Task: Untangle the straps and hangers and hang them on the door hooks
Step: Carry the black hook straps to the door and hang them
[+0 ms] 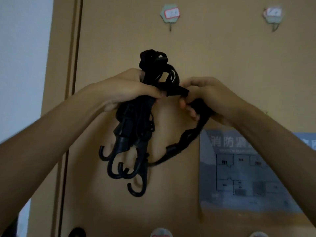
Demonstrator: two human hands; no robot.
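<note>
A tangled bundle of black straps [136, 120] with several black plastic hanger hooks [124, 168] dangling from it is held up in front of a tan door [222, 57]. My left hand [126, 89] grips the bundle near its top, where a knot of strap sticks up above the fist. My right hand [208, 98] pinches one strap end just right of the bundle; a loose strap loop [184, 139] sags below it. Two stick-on door hooks are mounted above, one at the upper middle [170, 16] and one at the upper right [273, 16]; both are bare.
A blue-grey floor-plan poster [242, 177] is stuck on the door at lower right. Two more stick-on hooks peek in at the bottom edge [160, 233]. The door frame [71, 82] and a pale wall [22, 57] lie to the left.
</note>
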